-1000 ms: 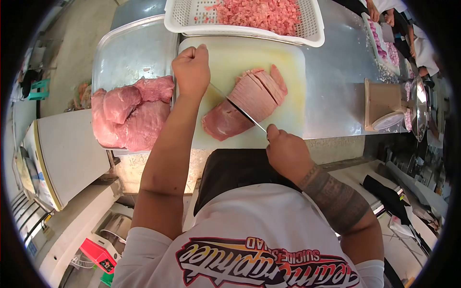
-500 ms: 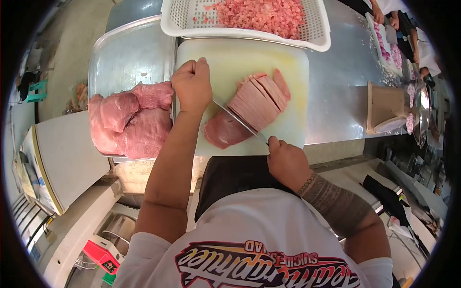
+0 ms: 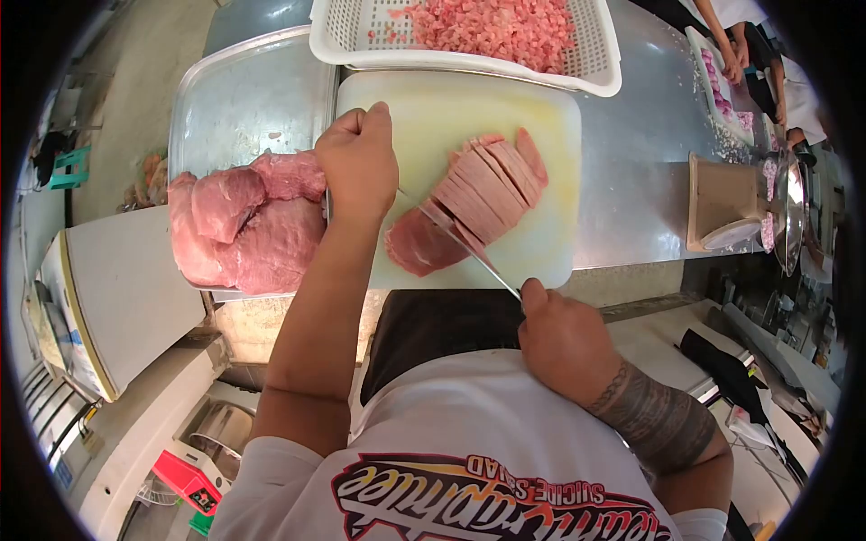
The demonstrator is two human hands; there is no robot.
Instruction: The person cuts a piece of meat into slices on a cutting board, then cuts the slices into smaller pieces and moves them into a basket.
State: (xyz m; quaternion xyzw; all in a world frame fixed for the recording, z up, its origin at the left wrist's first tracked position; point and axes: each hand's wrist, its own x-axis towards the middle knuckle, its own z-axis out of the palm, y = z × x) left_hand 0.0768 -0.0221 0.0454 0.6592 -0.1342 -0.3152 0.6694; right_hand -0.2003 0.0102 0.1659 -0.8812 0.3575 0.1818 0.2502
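Observation:
My right hand (image 3: 566,338) is closed around the handle of a long knife (image 3: 492,269). Its blade slants up and left across a slab of raw meat (image 3: 426,245), at the boundary between the uncut end and the slices. Several cut meat slices (image 3: 492,189) lean together on the white cutting board (image 3: 424,99). My left hand (image 3: 361,162) is a fist with the thumb on top, over the board's left edge. A thin metal piece (image 3: 403,192) shows beside its wrist; whether the fist grips it is hidden.
Large raw meat pieces (image 3: 253,225) lie in a metal tray (image 3: 253,99) on the left. Diced meat fills part of a white perforated basket (image 3: 361,59) behind the board. At far right, other people's hands (image 3: 735,59) work near a tray of purple pieces (image 3: 722,90). A brown box-shaped object (image 3: 724,200) stands nearby.
My right hand has drawn the knife back toward my body and slightly right, exposing more of the meat's cut edge. My left hand has barely shifted.

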